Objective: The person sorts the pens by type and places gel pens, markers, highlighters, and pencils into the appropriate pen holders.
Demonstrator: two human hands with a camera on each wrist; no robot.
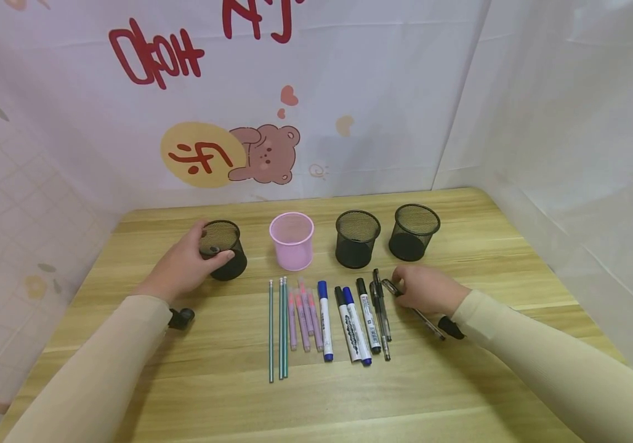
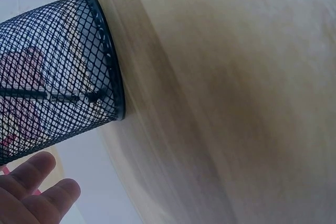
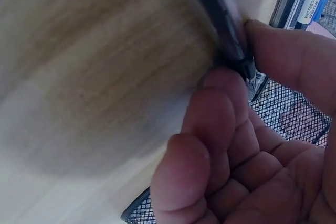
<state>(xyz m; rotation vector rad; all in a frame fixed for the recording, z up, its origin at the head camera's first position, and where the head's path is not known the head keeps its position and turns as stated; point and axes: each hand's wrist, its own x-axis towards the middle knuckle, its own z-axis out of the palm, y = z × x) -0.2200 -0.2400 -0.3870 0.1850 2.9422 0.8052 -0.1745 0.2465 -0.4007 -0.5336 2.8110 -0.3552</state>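
Observation:
A black mesh pen cup (image 1: pixel 231 268) stands at the left of the table. My left hand (image 1: pixel 180 263) holds it, thumb across the front and fingers around its far left side. Through the mesh in the left wrist view, a dark pen (image 2: pixel 44 95) shows inside the cup (image 2: pixel 58 40). At the right, my right hand (image 1: pixel 427 288) pinches a black-capped pen with a clear barrel (image 1: pixel 429 324) between thumb and fingertips, close over the wood. The right wrist view shows the pen (image 3: pixel 218 17) between the thumb and fingers. Two similar pens (image 1: pixel 380 314) lie just left of this hand.
A pink pen cup (image 1: pixel 293 253) and two more black mesh cups (image 1: pixel 354 252) (image 1: pixel 407 245) stand along the back. In front lie green pencils (image 1: pixel 271 332), pink pens (image 1: pixel 303 320), and whiteboard markers (image 1: pixel 324 320) with blue or black caps. A printed curtain (image 1: pixel 383 92) hangs behind the table.

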